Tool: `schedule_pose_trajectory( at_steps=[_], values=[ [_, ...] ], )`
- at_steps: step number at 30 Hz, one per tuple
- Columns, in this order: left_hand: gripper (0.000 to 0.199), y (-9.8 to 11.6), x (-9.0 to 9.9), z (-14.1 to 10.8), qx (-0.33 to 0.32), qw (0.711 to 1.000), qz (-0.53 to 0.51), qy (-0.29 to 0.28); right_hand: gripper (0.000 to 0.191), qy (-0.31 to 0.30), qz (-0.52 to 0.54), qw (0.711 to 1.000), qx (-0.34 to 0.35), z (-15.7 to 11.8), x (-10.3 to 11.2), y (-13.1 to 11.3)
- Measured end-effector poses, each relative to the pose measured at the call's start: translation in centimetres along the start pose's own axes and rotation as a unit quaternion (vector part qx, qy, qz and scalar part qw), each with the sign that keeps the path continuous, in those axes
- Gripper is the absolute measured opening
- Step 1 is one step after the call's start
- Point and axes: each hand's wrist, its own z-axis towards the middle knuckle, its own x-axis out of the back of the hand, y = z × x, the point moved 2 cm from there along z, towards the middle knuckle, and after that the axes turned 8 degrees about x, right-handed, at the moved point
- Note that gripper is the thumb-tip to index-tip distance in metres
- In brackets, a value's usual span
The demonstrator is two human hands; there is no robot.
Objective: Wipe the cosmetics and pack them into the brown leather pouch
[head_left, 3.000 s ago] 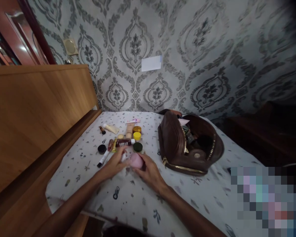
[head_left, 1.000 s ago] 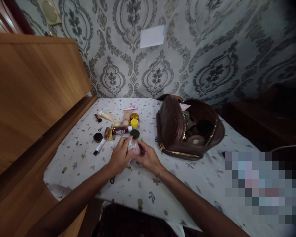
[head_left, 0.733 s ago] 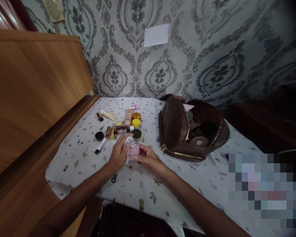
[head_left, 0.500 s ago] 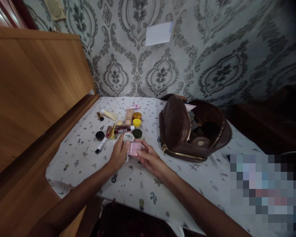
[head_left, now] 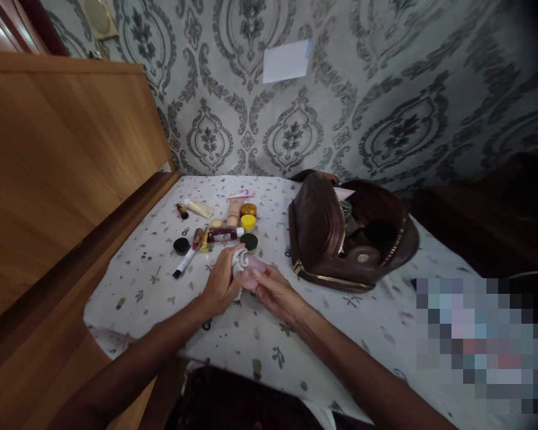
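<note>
Between my two hands is a small pink jar (head_left: 253, 272), held just above the patterned tablecloth (head_left: 161, 322). My right hand (head_left: 275, 292) grips it from the right, fingers wrapped about its side. In my left hand (head_left: 222, 280) is a bunched white cloth (head_left: 239, 263), pressed against the jar's left side. Just beyond the hands lie a dark green-lidded jar (head_left: 248, 242) and a dark red bottle (head_left: 224, 235) with a white cap. The fingers cover part of the pink jar.
Several cosmetics lie at the back left, among them a yellow-lidded jar (head_left: 248, 222), a beige tube (head_left: 235, 212), a cream tube (head_left: 199, 208) and a black round case (head_left: 182, 245). An unzipped brown bag (head_left: 316, 233) stands right. A wooden panel (head_left: 72, 149) borders the left.
The pink jar has turned and tilted in my hands, and the cloth has shifted over its left side. Both hands have moved slightly to the right.
</note>
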Motion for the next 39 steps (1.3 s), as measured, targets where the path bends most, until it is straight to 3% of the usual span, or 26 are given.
schedule_pose_trajectory(
  at_steps=[5,9,14,18,22,26,30,35,39],
  values=[
    [0.045,-0.3,0.1,0.1,0.02,0.996,-0.081,-0.005,0.05,0.008,0.016,1.0,0.0,-0.1,0.2,-0.1],
    [0.052,-0.7,0.3,0.2,0.028,0.994,-0.106,-0.016,0.048,0.013,0.014,0.999,-0.027,0.1,0.3,0.2],
    [0.087,-1.1,0.4,0.3,0.027,0.998,-0.04,-0.037,0.063,0.002,-0.023,0.997,-0.074,0.2,0.2,0.5],
    [0.065,-1.2,0.4,0.5,0.053,0.996,-0.067,-0.014,0.06,-0.012,-0.063,0.995,-0.074,-0.2,0.0,0.7],
    [0.047,-1.2,0.5,0.7,0.063,0.991,-0.115,-0.002,0.048,0.016,-0.062,0.997,-0.047,-0.4,0.0,0.7],
    [0.049,-0.8,0.7,0.6,0.084,0.987,-0.133,-0.001,0.038,0.003,-0.023,0.999,-0.047,-0.3,0.2,0.4],
    [0.056,-0.2,0.9,0.5,0.117,0.984,-0.131,0.014,0.043,-0.022,-0.022,0.999,-0.04,-0.3,0.0,0.2],
    [0.065,-0.6,0.8,0.6,0.165,0.976,-0.136,0.035,0.053,0.02,-0.049,0.999,0.008,-0.2,-0.4,0.2],
    [0.066,-1.1,0.5,0.7,0.168,0.975,-0.143,0.03,0.052,0.044,-0.092,0.994,0.035,-0.2,-0.2,0.1]
  ],
)
